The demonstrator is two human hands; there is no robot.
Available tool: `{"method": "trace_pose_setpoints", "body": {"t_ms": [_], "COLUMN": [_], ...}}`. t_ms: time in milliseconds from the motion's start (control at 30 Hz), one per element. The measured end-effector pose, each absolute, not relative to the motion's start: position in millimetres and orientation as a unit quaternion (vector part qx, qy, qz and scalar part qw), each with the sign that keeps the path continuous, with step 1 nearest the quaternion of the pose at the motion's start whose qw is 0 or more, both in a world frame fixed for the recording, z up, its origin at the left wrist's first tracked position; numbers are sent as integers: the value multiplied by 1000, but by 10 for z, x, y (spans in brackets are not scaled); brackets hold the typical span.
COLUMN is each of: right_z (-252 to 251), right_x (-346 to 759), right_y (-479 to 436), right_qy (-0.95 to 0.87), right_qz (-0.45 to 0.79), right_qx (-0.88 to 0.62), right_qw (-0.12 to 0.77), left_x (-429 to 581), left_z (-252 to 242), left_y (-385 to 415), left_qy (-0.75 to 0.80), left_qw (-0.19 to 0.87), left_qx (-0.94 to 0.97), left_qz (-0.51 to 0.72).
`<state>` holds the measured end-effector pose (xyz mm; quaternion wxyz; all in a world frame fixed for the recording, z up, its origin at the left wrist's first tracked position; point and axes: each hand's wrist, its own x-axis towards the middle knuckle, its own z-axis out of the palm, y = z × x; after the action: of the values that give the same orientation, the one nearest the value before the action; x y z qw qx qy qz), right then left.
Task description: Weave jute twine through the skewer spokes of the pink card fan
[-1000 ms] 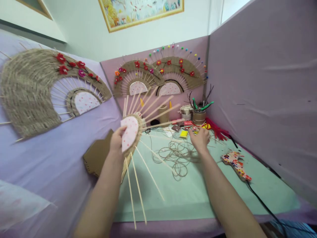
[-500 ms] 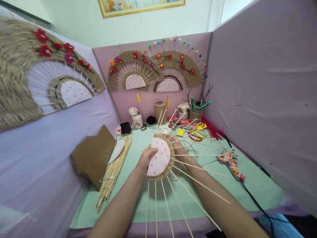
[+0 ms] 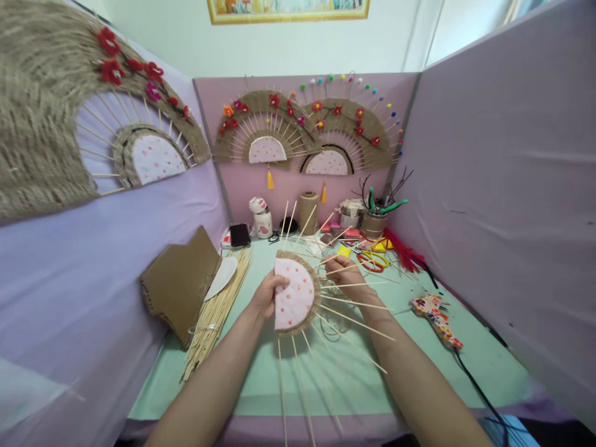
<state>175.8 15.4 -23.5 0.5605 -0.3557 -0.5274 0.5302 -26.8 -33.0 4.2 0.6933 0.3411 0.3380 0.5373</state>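
Observation:
My left hand (image 3: 266, 292) grips the straight edge of a half-round fan frame (image 3: 294, 295), its thumb lying on the white, red-dotted cover. Brown twine (image 3: 313, 273) is woven in a band around the curved rim, and thin bamboo sticks (image 3: 358, 304) fan out from it upward, rightward and downward. Among the sticks on the right, my right hand (image 3: 344, 271) is closed in a pinch, apart from the rim; it appears to hold the twine strand, which is too thin to follow clearly. Loose loops of twine (image 3: 336, 329) lie on the table below that hand.
At left are a bundle of bamboo sticks (image 3: 216, 323), folded cardboard (image 3: 179, 285) and a white half-disc (image 3: 221, 277). A flowered glue gun (image 3: 437, 320) with a black cord lies right. Scissors (image 3: 372, 262), a twine spool (image 3: 308, 213) and a pliers pot (image 3: 374, 223) stand behind.
My right hand has come from behind the frame's upper rim out to the right, into a pinch among the sticks. The frame has shifted slightly left, still in my left hand; the view has shifted too.

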Motion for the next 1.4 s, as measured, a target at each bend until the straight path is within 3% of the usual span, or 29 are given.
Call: {"method": "trace_pose_setpoints", "body": {"t_ms": [200,367,867,1133,1400], "right_z": [-244,-260,-269,-174,-107], "right_x": [1786,1799,1871,2238,2389], "right_y": [77,98,195,326,319], "right_qy": [-570,-564,-548,-332,-374], "right_qz": [548,577,624,682,588], "right_qx": [-378,-330,-302,-203,-224], "right_qw": [481,490,468,619,681], "left_x": [-323,-364,-383,-424,-440], "left_z": [-8,2,-23,-28,-93], "left_y": [-319,-283,-292,-272,-237], "left_qy": [340,271,264,316,340], "left_qw": [748,792,753,743,758], "left_qx": [278,275,326,326,308], "left_qz": [498,474,508,491,464]}}
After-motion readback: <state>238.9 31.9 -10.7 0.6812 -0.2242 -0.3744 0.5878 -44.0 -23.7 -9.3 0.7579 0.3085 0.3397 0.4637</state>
